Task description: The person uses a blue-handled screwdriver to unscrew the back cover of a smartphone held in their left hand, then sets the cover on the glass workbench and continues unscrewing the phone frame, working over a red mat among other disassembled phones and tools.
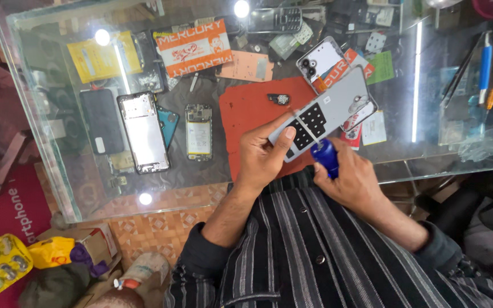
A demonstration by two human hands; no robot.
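My left hand (263, 153) grips the near end of a grey phone back cover (329, 111), inner side up, with black adhesive pads on it. The cover hangs tilted above an orange-red work mat (252, 108) on the glass counter (41, 131). My right hand (352, 177) is wrapped around the blue handle of a screwdriver (325, 157). Its thin shaft reaches up onto the cover near the black pads. A small black part (279, 98) lies on the mat beyond my left hand.
To the left lie an opened phone frame (142, 131), a bare phone board with battery (198, 131) and a dark screen (101, 120). Further back are a keypad phone (274, 20), a white back cover (318, 60) and cards. Blue and orange tools (486, 68) rest at right.
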